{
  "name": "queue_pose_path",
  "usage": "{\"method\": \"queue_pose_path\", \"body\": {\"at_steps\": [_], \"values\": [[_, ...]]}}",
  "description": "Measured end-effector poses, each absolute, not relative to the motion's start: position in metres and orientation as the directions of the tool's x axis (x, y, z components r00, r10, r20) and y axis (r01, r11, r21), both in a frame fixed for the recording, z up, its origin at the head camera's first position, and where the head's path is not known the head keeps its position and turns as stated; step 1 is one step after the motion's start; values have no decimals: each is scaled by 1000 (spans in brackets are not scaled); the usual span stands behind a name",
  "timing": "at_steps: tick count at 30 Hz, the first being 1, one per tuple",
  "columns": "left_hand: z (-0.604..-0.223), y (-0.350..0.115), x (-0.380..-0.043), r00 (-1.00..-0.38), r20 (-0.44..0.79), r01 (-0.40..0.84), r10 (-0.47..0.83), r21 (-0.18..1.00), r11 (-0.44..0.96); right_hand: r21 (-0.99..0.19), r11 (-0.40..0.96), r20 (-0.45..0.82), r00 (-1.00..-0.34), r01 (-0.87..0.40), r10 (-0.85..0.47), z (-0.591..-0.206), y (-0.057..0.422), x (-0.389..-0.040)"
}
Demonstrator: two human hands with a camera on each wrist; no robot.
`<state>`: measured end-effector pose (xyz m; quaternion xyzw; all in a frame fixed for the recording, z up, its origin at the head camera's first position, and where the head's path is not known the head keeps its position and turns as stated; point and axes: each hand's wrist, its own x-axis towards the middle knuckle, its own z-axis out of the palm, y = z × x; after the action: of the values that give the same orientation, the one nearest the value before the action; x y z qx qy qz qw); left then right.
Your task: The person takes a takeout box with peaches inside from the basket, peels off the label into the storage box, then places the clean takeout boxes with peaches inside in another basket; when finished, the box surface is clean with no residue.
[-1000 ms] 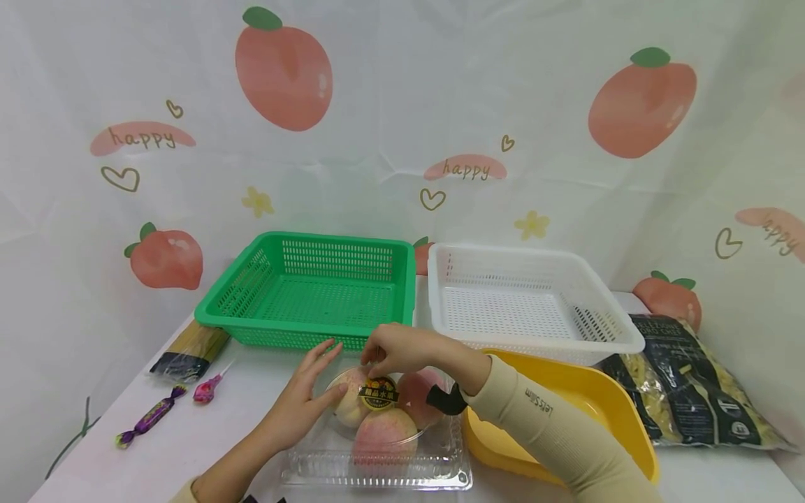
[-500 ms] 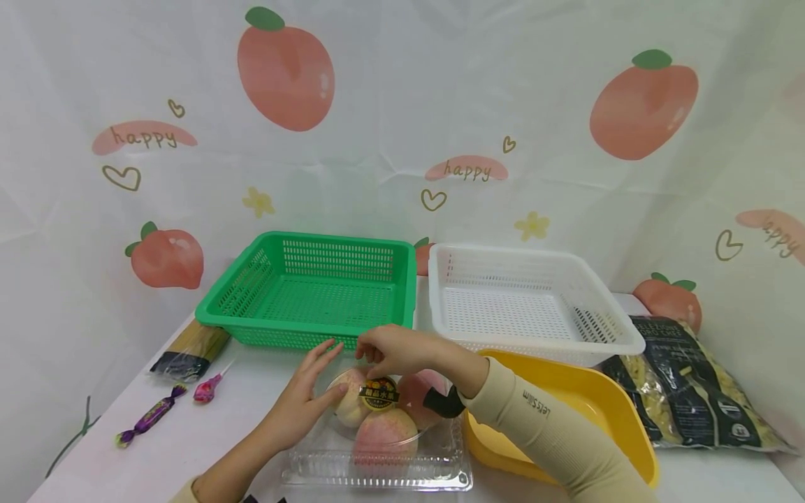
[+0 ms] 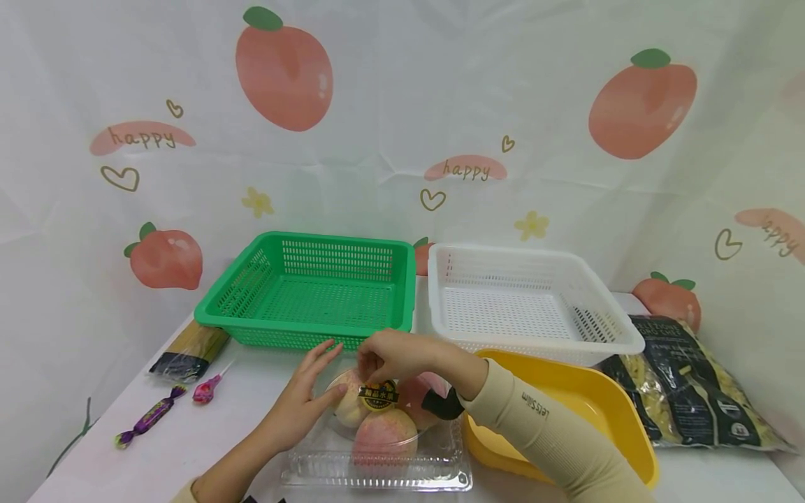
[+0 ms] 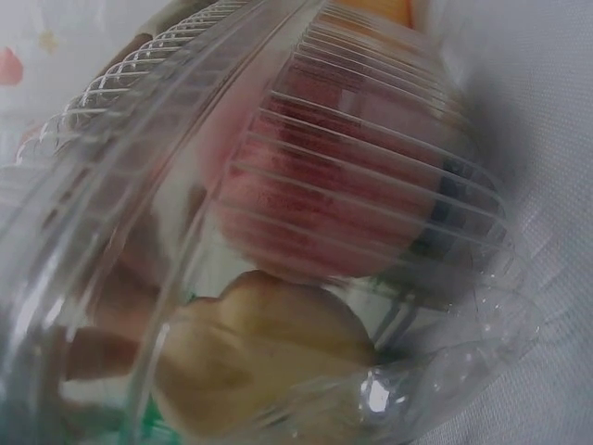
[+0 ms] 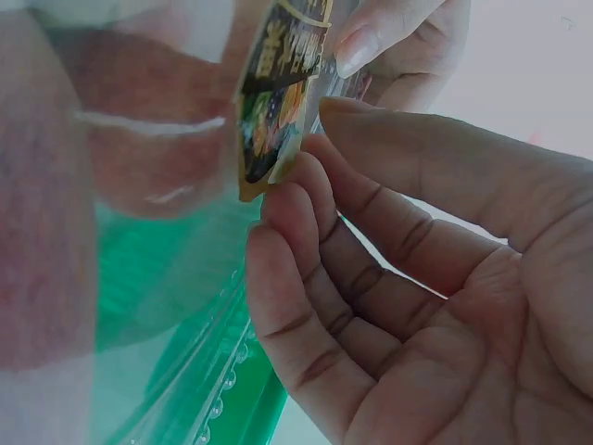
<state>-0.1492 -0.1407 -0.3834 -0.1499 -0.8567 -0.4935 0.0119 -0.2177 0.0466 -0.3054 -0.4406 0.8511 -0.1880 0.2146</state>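
Note:
A clear plastic clamshell box (image 3: 443, 482) holds 3 peaches (image 3: 385, 439), with a black-and-gold fruit label (image 3: 380, 398) stuck on its lid. My right hand (image 3: 397, 355) is over the lid, fingers curled. In the right wrist view, its thumb and fingertips meet at one edge of the label (image 5: 273, 102), which they pinch. My left hand (image 3: 294, 409) lies along the box's left side, fingers spread and fairly straight; its thumb reaches onto the lid near the label. The left wrist view looks through the ribbed clear wall at a red peach (image 4: 324, 176) and a paler one (image 4: 259, 362).
Behind the box stand a green basket (image 3: 305, 335) and a white basket (image 3: 534, 342). A yellow tray (image 3: 629, 426) sits right, partly under my right sleeve. Pasta bags (image 3: 698, 391) lie far right. Left are a spaghetti pack (image 3: 189, 353), a lollipop (image 3: 206, 390) and a wrapped candy (image 3: 151, 418).
My right hand has shifted slightly down over the label, with its fingertips now overlapping the label's upper edge. The left hand and the box stay put.

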Motion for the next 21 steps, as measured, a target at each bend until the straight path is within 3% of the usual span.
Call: {"method": "queue_pose_path", "body": {"at_steps": [21], "values": [[-383,-141,-149,-953,180,279,244,833,477,-481,588,-224,-557,-650,-800,-310,46,-220]]}}
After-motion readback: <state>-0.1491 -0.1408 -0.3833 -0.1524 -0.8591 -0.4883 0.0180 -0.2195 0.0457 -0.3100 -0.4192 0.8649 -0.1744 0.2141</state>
